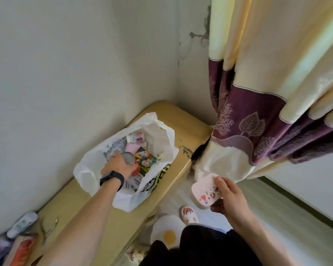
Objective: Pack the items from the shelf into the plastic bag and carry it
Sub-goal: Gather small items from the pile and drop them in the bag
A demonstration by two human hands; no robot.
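A white plastic bag [160, 139] lies open on a beige shelf top [188, 121] against the wall. Inside it are a small white bottle [135, 137], a colourful printed packet [145, 159] and other items. My left hand [119, 166], with a black band on the wrist, reaches into the bag and grips a red can with a silver top [130, 160]. My right hand [231, 198] holds a pink soap box with cartoon stickers [205, 191] to the right of the shelf, above the floor.
More items, a white tube [22, 223] and a red-orange packet [21, 250], lie at the shelf's near left end. A cream and purple curtain [267, 112] hangs at the right. Below are a slipper [188, 215] and a fried-egg cushion [168, 230] on the floor.
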